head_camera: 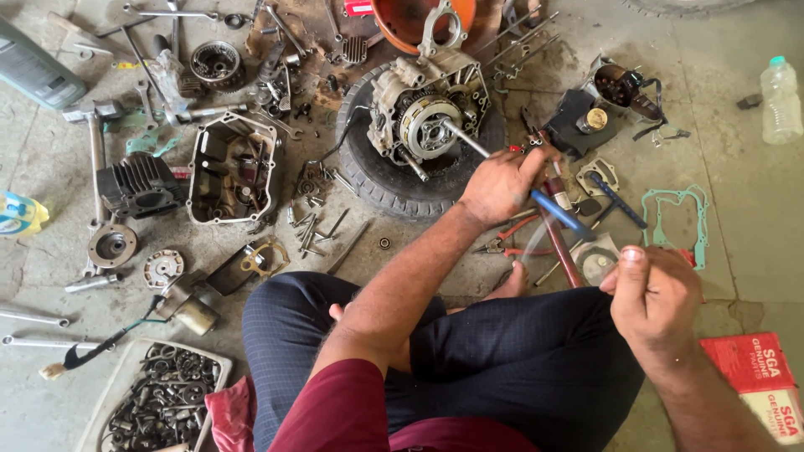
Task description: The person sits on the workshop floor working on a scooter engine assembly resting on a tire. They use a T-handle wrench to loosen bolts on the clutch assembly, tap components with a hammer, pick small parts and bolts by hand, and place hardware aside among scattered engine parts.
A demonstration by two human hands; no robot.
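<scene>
One heavy, rigid engine block (427, 109), cradled on a tyre (377, 180) on the floor; best gripped by the casing. Left hand (500, 184) clenched round a blue-handled T-wrench (502, 172), stiff, probably oily. Right hand (655, 293) closed, contents unclear.

A long steel T-handle wrench (469, 141) with blue grip is set slantwise into the clutch of the grey engine block (423, 105), propped on a tyre.
</scene>
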